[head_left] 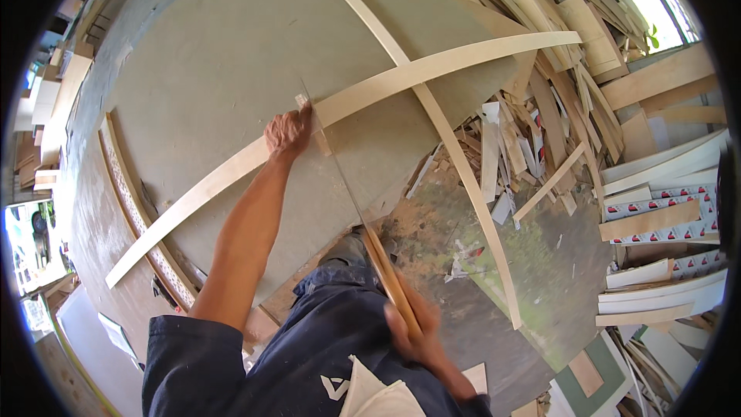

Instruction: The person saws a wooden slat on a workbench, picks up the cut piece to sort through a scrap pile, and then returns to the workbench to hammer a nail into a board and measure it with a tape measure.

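Observation:
A long, pale wooden strip (370, 91) runs from lower left to upper right, appearing curved in this fisheye view. My left hand (289, 134) is closed over it near its middle, fingers curled. Just right of those knuckles, the thin blade of a handsaw (340, 176) lies across the strip. My right hand (417, 323), slightly blurred, is wrapped around the saw's long wooden handle near my body. A small pale piece (323, 143) shows at the strip's near edge beside the blade. What lies under my left palm is hidden.
A second pale strip (463, 162) crosses the first at right. Beneath them is a large grey-green board (231, 54). Another strip with a speckled face (135, 201) lies at left. Wood offcuts (532, 139) are heaped at right, beside stacked white and wooden boards (656, 224).

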The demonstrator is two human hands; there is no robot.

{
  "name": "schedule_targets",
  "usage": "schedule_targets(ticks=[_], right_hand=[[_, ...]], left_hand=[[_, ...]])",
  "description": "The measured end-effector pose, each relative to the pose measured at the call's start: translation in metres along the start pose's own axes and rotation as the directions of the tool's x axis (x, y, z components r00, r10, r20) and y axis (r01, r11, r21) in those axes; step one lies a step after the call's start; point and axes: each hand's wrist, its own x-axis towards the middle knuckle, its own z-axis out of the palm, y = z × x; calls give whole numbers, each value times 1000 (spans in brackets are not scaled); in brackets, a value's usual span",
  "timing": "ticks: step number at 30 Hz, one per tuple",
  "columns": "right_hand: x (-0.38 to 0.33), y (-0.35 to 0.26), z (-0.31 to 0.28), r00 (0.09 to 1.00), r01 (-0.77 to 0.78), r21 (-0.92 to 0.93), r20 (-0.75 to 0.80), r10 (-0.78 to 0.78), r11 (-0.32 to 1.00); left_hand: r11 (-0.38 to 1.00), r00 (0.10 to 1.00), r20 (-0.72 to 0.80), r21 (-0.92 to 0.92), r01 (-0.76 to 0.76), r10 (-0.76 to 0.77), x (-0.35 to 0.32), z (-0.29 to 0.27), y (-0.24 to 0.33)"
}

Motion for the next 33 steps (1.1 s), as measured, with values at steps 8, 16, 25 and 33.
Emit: schedule_targets(ticks=[8,16,25,33], right_hand=[[50,15,28,990,-136,67,44,134,988],[-16,-3,3,1000,-21,-27,-23,21,999],[68,26,40,988,-154,77,37,151,985],[-43,-12,-25,993,-103,-5,56,103,995]], left_hand=[[998,997,-64,25,-50,51,1,5,-1],[1000,1000,-10,18,19,-19,-1,-3,0],[995,993,-56,-1,-101,101,-8,-4,11],[999,999,-14,21,-41,41,-1,1,1]])
